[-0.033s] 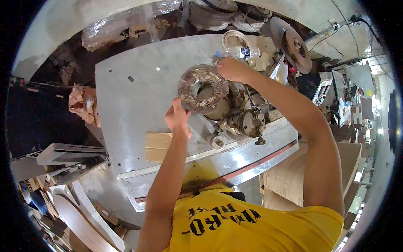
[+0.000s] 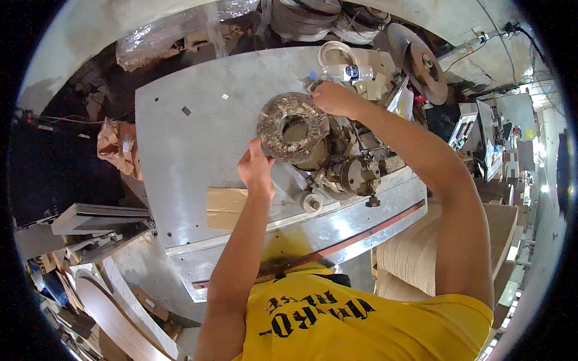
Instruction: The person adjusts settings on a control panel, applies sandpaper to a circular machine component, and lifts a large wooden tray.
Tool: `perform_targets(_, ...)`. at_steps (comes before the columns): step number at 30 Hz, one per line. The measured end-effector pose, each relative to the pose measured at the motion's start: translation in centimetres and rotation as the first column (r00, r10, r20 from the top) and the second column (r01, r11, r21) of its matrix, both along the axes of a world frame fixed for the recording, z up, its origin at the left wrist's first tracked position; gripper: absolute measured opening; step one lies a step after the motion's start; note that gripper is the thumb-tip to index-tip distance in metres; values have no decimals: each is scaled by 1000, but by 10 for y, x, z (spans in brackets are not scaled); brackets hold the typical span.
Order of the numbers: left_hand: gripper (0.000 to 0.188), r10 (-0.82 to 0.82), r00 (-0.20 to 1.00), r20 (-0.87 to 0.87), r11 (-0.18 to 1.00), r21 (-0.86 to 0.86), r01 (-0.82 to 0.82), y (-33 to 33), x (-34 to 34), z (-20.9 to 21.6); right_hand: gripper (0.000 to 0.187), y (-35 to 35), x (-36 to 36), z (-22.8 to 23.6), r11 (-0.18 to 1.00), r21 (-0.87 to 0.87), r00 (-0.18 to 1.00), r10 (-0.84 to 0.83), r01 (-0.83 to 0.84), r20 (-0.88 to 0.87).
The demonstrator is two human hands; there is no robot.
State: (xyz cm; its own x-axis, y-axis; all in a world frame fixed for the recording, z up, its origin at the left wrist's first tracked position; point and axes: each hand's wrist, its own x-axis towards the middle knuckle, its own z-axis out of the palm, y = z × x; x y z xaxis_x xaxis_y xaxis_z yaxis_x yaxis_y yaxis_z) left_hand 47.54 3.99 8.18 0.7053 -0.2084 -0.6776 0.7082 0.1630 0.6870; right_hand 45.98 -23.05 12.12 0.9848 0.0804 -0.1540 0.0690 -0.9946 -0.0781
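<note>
Gripping a crusted, ring-shaped disc (image 2: 293, 127) from both sides, over the machine parts at the right of a grey metal table (image 2: 192, 138). Left hand (image 2: 256, 170) clamping the near lower-left rim, fingers curled tight on the edge. Right hand (image 2: 332, 98) closing over the far upper-right rim, fingers wrapped down so the tips are hiding behind it. Lying nearly flat, broad face and centre hole turned up toward the camera, no clear long axis, round all the way. Sitting just below: a small white roller (image 2: 311, 202) and a round metal housing (image 2: 359, 175). Resting left of those, a cardboard piece (image 2: 226, 207). Standing beyond the right hand, a plastic bottle (image 2: 344, 72) on its side.
</note>
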Motion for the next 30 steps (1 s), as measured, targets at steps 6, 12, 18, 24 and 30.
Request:
perform_targets(6, 45, -136, 991, -6, 987, 84, 136, -17, -14, -18, 8, -49, -3, -57, 961, -78, 964, 261, -265, -50)
perform_targets(12, 39, -188, 981, 44, 970, 163, 179, -21, -12, -19, 15, -66, 1, -78, 909, -1, 905, 415, -417, -97)
perform_targets(18, 42, -229, 958, 173, 953, 238, 185, -25, -25, -30, 18, -72, -3, -106, 895, -130, 901, 407, -426, -153)
perform_targets(24, 45, -239, 939, 247, 939, 304, 159, -34, -52, -51, 20, -90, -20, -129, 958, 262, 944, -28, 119, -328)
perform_targets(30, 45, -270, 938, 217, 933, 300, 200, -30, -52, -58, 28, -73, -27, -116, 937, 206, 887, -172, 281, -428)
